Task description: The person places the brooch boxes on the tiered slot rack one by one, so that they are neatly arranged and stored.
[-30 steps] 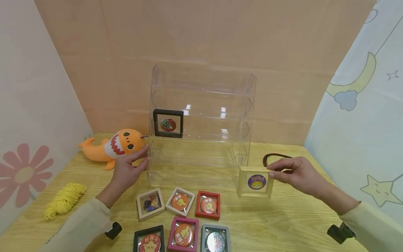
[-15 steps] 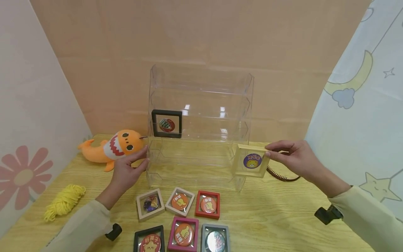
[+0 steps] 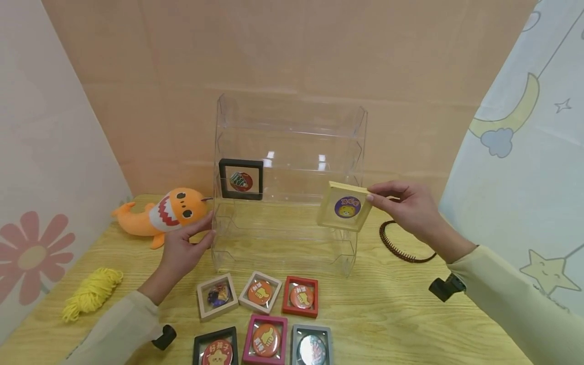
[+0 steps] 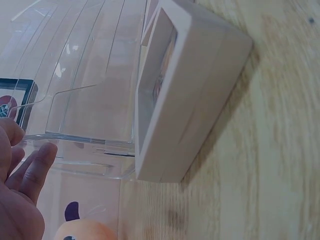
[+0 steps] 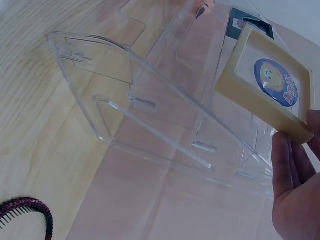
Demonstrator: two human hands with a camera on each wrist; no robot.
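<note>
My right hand (image 3: 408, 208) pinches a pale yellow frame (image 3: 325, 215) by its right edge, thumb in front. A purple badge with a bear (image 3: 348, 207) sits inside it. The frame is tilted, in front of the right part of a clear acrylic display rack (image 3: 292, 233). The right wrist view shows the same yellow frame (image 5: 260, 107) apart from the rack's side panel. My left hand (image 3: 184, 246) holds the rack's left side edge between thumb and fingers, also seen in the left wrist view. A black frame (image 3: 242, 197) stands on a middle tier at the rack's left.
Several framed badges lie in front of the rack, among them a red frame (image 3: 301, 313) and a magenta frame (image 3: 265, 360). An orange plush shark (image 3: 137, 220) and yellow yarn (image 3: 93, 294) are at left. A brown toothed headband (image 3: 401, 256) lies at right.
My right hand has lifted the yellow frame up and leftward, from beside the rack's lower right corner to in front of its middle tiers. My left hand stays on the rack.
</note>
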